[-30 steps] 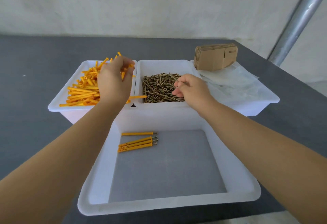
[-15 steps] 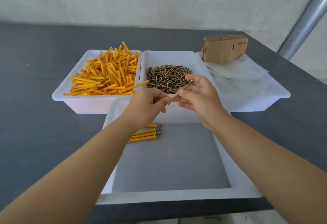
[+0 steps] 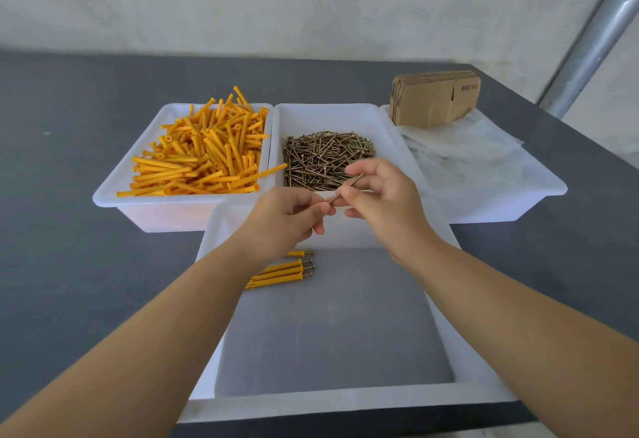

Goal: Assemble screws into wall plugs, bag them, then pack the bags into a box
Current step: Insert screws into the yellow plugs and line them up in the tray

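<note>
Above the far wall of the near white plastic tray (image 3: 480, 389), both hands meeting fingertip to fingertip. Right hand (image 3: 383, 199) pinching a thin brass-coloured screw (image 3: 345, 188) between thumb and forefinger, shaft slanting down-left toward the left hand (image 3: 290, 218). Left hand curled, fingertips closed at the screw's lower end; cannot tell whether an orange plug sits inside that grip, since the fingers hide it.

On the grey floor of the near tray, at its far left, a small row of finished orange plastic wall plugs with screws in them (image 3: 280, 271), lying side by side, screw heads pointing right, partly hidden under the left forearm.

Behind, three more trays side by side on the dark grey surface (image 3: 69, 247). Left white tray (image 3: 114, 195) heaped with loose orange wall plugs (image 3: 207, 150), one plug resting across the rim toward the middle tray. Middle white tray (image 3: 328, 114) holding a tangled pile of brass-coloured screws (image 3: 325, 154), just beyond the hands. Right white tray (image 3: 539, 192) filled with clear plastic bags (image 3: 463, 157), and at its far end a stack of flattened brown cardboard boxes (image 3: 435, 98) standing on edge.

At upper right, a slanted grey metal pole (image 3: 594, 36) against the pale wall.
</note>
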The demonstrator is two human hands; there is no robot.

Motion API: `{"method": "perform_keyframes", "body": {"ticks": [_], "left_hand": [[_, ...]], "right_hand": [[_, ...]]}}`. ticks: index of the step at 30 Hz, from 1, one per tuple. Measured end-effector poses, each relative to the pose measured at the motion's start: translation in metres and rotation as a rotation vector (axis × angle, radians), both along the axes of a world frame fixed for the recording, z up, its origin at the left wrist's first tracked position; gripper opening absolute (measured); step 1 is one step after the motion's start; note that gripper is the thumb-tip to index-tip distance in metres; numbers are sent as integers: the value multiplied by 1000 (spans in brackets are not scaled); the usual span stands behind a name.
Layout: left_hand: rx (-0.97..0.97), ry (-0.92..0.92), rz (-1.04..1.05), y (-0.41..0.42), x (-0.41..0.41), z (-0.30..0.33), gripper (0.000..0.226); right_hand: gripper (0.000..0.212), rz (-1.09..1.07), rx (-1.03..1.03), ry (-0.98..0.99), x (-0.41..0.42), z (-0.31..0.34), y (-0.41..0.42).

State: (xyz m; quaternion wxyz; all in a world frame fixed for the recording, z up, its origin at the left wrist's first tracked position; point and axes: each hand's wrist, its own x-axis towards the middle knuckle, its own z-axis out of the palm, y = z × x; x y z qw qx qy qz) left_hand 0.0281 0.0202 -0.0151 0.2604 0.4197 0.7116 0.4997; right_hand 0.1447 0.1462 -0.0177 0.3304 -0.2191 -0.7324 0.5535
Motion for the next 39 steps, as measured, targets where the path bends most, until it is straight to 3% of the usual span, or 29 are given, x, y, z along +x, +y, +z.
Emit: {"method": "perform_keyframes", "body": {"ticks": [4,8,12,16,21,25,31,35,39], "left_hand": [[11,27,14,-2,-1,2,22],[-8,-24,59,-3,-2,4,26],[69,-36,65,-7,-5,6,28],[79,-67,121,-11,-11,7,29],[118,66,219,-9,-12,4,6],[137,207,332,-10,-15,3,6],[128,298,419,-13,-22,5,10],[26,405,451,-16,-29,17,13],[-239,556,462,-22,-44,34,25]], "right_hand": [[23,87,190,-94,-3,-5,-8],[19,23,348,-89,-3,-4,-8],[7,79,287,-86,-1,-4,-4],[13,200,301,-244,0,-9,-1],[9,301,421,-487,0,-18,-10],[6,426,618,-670,-1,-31,-31],[10,413,738,-691,-9,-38,-40],[14,402,707,-638,-11,-40,-43],[18,451,785,-587,-6,-32,-37]]}}
